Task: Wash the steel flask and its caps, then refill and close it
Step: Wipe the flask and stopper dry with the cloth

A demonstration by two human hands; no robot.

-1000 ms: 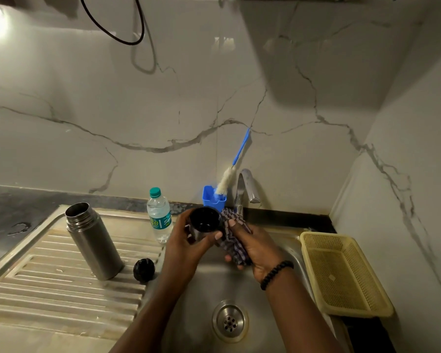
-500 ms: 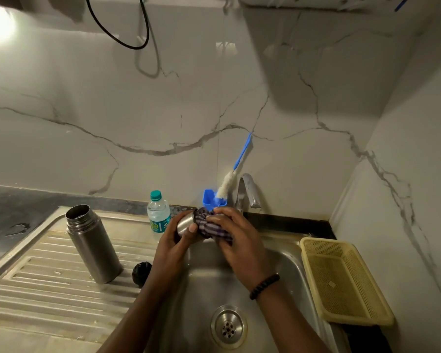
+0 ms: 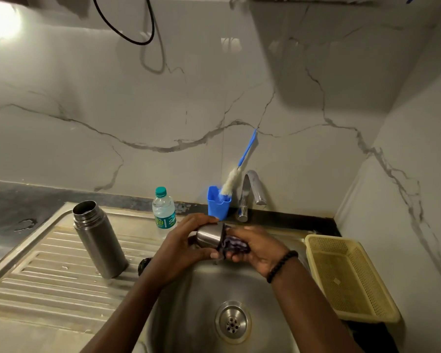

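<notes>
Over the sink basin [image 3: 196,296], my left hand [image 3: 178,243] grips the steel cup cap [image 3: 209,236], which lies on its side with its mouth to the right. My right hand [image 3: 257,247] holds a dark checked cloth [image 3: 233,247] pushed into the cap's mouth. The open steel flask [image 3: 98,238] stands upright on the ribbed drainboard [image 3: 49,278] to the left. A small black inner cap [image 3: 143,264] lies by the basin's left rim, mostly hidden behind my left forearm.
A small water bottle [image 3: 163,208] with a green cap stands behind my left hand. A blue holder [image 3: 218,206] with a bottle brush [image 3: 231,182] sits beside the tap [image 3: 250,193]. A yellow plastic basket [image 3: 349,276] stands right of the basin. The drain [image 3: 231,322] is below my hands.
The cap has turned from mouth-toward-me onto its side. My right hand has pushed the cloth from beside the cap into its mouth, and both hands shifted slightly.
</notes>
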